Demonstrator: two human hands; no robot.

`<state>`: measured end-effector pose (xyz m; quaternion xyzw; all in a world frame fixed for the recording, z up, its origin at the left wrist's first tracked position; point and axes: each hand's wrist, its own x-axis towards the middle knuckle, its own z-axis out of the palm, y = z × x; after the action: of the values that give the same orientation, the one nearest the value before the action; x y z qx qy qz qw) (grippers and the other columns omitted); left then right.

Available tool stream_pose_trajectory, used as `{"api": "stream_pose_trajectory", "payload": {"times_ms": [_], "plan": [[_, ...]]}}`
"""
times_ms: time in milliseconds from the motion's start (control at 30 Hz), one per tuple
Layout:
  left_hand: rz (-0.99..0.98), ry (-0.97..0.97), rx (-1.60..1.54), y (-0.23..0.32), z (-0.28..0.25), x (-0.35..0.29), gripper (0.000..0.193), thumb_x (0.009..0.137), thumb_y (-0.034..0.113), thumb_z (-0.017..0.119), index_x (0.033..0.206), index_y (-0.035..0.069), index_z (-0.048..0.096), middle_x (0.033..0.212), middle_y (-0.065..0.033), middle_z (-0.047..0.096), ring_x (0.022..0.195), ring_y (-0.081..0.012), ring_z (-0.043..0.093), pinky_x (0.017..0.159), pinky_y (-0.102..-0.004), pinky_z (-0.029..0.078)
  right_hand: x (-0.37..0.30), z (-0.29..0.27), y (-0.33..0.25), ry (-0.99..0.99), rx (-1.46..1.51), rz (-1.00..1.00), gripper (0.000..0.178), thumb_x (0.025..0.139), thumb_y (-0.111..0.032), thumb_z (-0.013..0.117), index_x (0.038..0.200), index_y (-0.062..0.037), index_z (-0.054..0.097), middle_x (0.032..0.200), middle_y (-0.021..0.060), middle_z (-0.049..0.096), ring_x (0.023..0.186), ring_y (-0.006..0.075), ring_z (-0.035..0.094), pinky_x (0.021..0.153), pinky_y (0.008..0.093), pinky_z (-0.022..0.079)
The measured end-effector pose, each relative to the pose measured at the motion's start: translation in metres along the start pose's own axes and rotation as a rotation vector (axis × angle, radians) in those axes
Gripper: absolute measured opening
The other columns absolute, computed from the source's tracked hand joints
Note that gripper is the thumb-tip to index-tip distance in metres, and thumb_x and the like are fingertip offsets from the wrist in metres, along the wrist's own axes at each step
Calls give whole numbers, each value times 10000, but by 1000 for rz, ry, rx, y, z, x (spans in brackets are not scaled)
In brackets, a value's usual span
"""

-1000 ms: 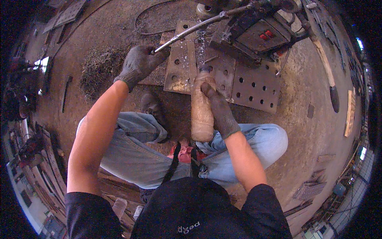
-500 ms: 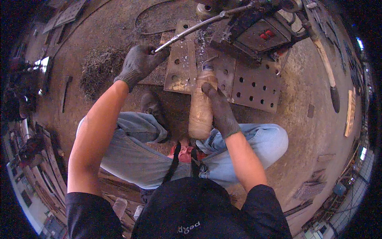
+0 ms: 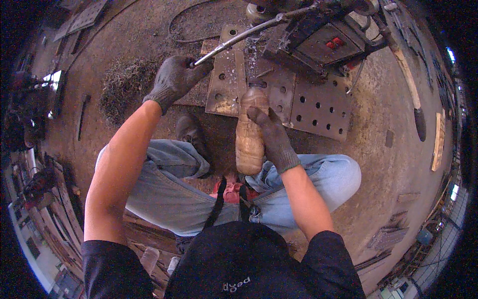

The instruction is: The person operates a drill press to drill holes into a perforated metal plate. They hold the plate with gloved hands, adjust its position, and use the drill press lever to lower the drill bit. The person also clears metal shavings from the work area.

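My left hand [image 3: 178,79], in a dark grey knit glove, is closed round the near end of a long metal lever [image 3: 241,36] that slants up to the right to a machine. In my gloved right hand [image 3: 275,139] is a brown, dirty plastic bottle [image 3: 250,154]. My fingers wrap its right side, with the thumb on top. Its dark cap and thin spout point away from me, over the perforated steel plates [image 3: 318,107]. The bottle's base is close to my lap, between my knees.
A dark machine with red buttons [image 3: 334,43] stands on the plates at the far right. Tangled metal shavings [image 3: 127,87] lie on the floor to the left. A wooden-handled tool [image 3: 407,82] and a wood strip [image 3: 438,142] are at right. Scrap strips [image 3: 62,209] lie lower left.
My right hand has shifted slightly left and nearer, and the bottle's neck has tipped left with it. The left hand and the lever have stayed in place.
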<state>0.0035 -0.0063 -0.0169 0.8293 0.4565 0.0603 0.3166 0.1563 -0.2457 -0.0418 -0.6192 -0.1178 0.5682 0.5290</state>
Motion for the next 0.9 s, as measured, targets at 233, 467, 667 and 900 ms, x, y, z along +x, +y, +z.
{"api": "stream_pose_trajectory", "payload": {"times_ms": [233,467,667,900], "plan": [[-4,-31,-5,0,2,2,536,822,589,681,911,69,776,767,-201,704,733,-336,700,692,-435,513,29,-22,39,37,42,96,559,897,-482,704,1237,-57,575,1008,82,647,822,194,660,698,357,575],[-20,-51,25,2,-1,-1,539,824,605,667,926,88,779,787,-207,705,755,-368,697,698,-453,518,17,-13,16,51,185,226,525,897,-492,706,1185,-69,590,916,75,655,736,198,668,641,352,589],[45,-2,11,-5,3,2,529,823,600,668,924,91,775,811,-232,698,772,-400,689,699,-460,517,18,-14,18,54,154,203,524,893,-471,707,1195,-58,594,959,84,659,758,198,669,651,356,587],[27,-10,32,6,-2,-2,511,829,580,675,942,91,771,813,-235,697,782,-406,689,708,-462,519,10,-8,3,92,123,227,546,904,-441,685,1249,-31,581,1017,92,653,800,199,667,694,359,580]]}}
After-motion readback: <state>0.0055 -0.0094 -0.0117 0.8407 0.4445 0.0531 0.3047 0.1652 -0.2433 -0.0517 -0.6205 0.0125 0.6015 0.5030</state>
